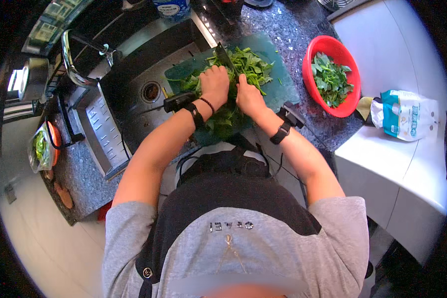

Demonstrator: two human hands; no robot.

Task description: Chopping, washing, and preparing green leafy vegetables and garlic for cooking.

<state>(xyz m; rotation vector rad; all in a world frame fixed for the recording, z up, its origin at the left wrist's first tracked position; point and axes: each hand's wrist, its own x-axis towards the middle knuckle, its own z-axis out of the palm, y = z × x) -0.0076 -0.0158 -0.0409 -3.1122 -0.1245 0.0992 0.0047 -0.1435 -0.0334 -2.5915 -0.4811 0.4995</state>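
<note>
A green cutting board (283, 87) lies in front of me, its left part reaching over the sink. Leafy greens (253, 63) are heaped on it, with some cut stems among them. My right hand (249, 96) grips a kitchen knife (225, 56), whose dark blade points away from me into the heap. Just left of the blade, my left hand (214, 85) presses down on the greens with its fingers bent. More leaves (223, 121) show between my forearms, near the board's front edge. The knife's handle is mostly hidden inside my right hand.
At the right stands a red plastic bowl (308, 70) holding leafy greens, beside a soft pack of tissues (406, 115). The steel sink (138, 115) with its chrome faucet (70, 67) is at the left. Beyond it sits a bag of greens (41, 147) on the counter.
</note>
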